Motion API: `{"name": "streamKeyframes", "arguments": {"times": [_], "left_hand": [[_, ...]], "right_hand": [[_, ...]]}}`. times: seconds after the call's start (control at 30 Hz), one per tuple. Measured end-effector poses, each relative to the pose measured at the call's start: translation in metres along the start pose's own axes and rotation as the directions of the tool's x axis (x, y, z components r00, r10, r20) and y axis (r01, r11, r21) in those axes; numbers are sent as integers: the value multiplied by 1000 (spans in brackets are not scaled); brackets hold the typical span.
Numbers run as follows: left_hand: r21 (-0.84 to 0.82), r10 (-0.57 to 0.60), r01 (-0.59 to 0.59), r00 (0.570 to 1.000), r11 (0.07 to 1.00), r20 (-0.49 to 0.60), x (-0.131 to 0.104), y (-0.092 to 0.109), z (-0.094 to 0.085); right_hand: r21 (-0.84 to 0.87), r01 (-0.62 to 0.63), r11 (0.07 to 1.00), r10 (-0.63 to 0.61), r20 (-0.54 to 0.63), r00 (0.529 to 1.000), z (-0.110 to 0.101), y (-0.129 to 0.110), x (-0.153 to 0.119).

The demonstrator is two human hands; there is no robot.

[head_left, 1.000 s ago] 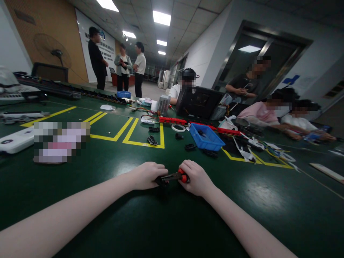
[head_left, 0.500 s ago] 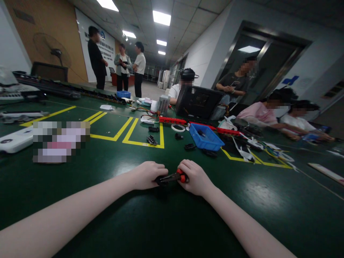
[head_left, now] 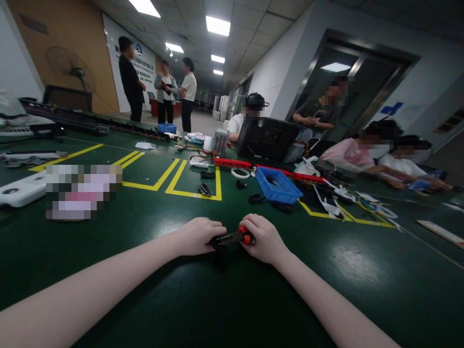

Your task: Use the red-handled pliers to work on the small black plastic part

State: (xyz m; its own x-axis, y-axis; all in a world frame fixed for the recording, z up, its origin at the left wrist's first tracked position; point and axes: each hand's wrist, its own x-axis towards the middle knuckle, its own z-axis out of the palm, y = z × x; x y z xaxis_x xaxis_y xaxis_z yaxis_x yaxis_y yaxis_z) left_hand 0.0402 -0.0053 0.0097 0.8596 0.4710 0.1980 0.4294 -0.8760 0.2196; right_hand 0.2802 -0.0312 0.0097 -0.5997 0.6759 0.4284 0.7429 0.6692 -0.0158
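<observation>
In the head view, my right hand (head_left: 264, 239) is closed around the red handles of a pair of pliers (head_left: 232, 238), whose dark jaws point left. My left hand (head_left: 203, 236) is closed on a small black part (head_left: 218, 243), mostly hidden by the fingers. The plier jaws reach onto this part; whether they grip it I cannot tell. Both hands are low over the dark green table (head_left: 232, 299). Farther back lie similar black plastic pieces (head_left: 205, 189), some of them inside a yellow taped outline.
A blue tray (head_left: 286, 192) with a dark piece in it stands beyond my right hand. Behind are red strips (head_left: 232, 163), a white ring (head_left: 240, 172) and a black case (head_left: 270, 137). A white device (head_left: 25, 189) lies at left. Several people sit or stand around.
The pliers and my right hand have shifted very slightly. My left hand keeps its place on the black part.
</observation>
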Motion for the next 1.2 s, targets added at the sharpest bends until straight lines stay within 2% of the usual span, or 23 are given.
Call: {"name": "streamKeyframes", "arguments": {"times": [0.37, 0.93, 1.2], "left_hand": [[34, 5, -5, 1000, 999, 3, 0, 0, -1], [4, -2, 2, 1000, 1000, -20, -1, -3, 2], [58, 21, -20, 999, 998, -26, -1, -4, 4]], "right_hand": [[-51, 16, 999, -13, 64, 998, 1, 0, 0], [-23, 14, 1000, -14, 3, 1000, 1, 0, -1], [-32, 23, 999, -22, 5, 1000, -3, -3, 3]]}}
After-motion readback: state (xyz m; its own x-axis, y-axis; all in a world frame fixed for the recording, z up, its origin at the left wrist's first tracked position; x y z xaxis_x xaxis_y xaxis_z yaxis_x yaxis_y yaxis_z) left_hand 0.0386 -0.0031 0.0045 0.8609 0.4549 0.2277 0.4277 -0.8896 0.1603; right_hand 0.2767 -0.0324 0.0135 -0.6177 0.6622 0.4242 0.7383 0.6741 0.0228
